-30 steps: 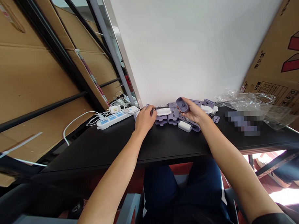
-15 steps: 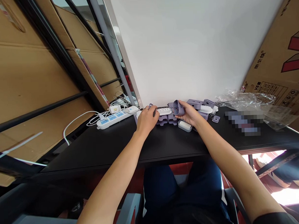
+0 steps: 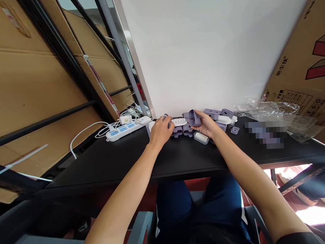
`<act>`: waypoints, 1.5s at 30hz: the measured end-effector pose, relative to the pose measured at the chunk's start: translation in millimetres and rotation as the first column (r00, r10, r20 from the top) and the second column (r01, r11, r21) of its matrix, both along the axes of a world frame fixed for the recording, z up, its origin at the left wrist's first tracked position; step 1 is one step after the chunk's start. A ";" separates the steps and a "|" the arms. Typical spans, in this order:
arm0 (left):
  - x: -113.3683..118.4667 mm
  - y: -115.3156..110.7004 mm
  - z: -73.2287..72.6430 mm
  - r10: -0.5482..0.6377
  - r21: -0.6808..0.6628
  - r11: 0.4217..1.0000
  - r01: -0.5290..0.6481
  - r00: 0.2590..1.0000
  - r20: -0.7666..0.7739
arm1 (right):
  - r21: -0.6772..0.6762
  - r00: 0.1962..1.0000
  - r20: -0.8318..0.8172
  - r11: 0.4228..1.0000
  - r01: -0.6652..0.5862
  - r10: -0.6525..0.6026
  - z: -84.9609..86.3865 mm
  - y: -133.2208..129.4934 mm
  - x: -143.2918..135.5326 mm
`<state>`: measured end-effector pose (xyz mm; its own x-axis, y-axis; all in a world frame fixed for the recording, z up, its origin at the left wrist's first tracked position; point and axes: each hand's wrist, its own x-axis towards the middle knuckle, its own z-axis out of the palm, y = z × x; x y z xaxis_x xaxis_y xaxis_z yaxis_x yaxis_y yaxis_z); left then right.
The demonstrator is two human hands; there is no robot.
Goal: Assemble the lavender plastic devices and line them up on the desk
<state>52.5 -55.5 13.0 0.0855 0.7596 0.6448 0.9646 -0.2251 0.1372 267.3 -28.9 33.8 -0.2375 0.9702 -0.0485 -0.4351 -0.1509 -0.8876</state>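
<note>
My right hand [image 3: 206,125] grips a hollow purple-grey plastic housing [image 3: 195,118], its opening turned to the left. Pinched in the closed fingers of my left hand [image 3: 161,132] is a small purple-grey plastic piece [image 3: 166,116], mostly hidden by the fingers. A thin dark coiled wire [image 3: 180,120] stretches between the two hands; its ends are hard to make out. Below it lie a white oblong piece [image 3: 180,123] and more purple-grey plastic parts [image 3: 176,131]. A small clear-sided box with a white top [image 3: 201,137] lies just below my right hand.
A white power strip [image 3: 122,130] with tangled cables is on the left of the black table [image 3: 142,162]. More purple and white parts [image 3: 224,119], a flat purple piece [image 3: 234,130] and clear plastic wrap [image 3: 270,109] lie to the right. A white board [image 3: 203,56] stands behind.
My left hand has shifted slightly right, and the small piece in its fingers shows a little more. My right hand keeps the housing in nearly the same place.
</note>
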 end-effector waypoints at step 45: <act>-0.1 4.6 -10.3 0.001 0.019 1.000 0.000 0.996 -0.091 | 0.202 0.985 0.165 0.975 -0.092 0.059 -9.0 -5.2 -2.3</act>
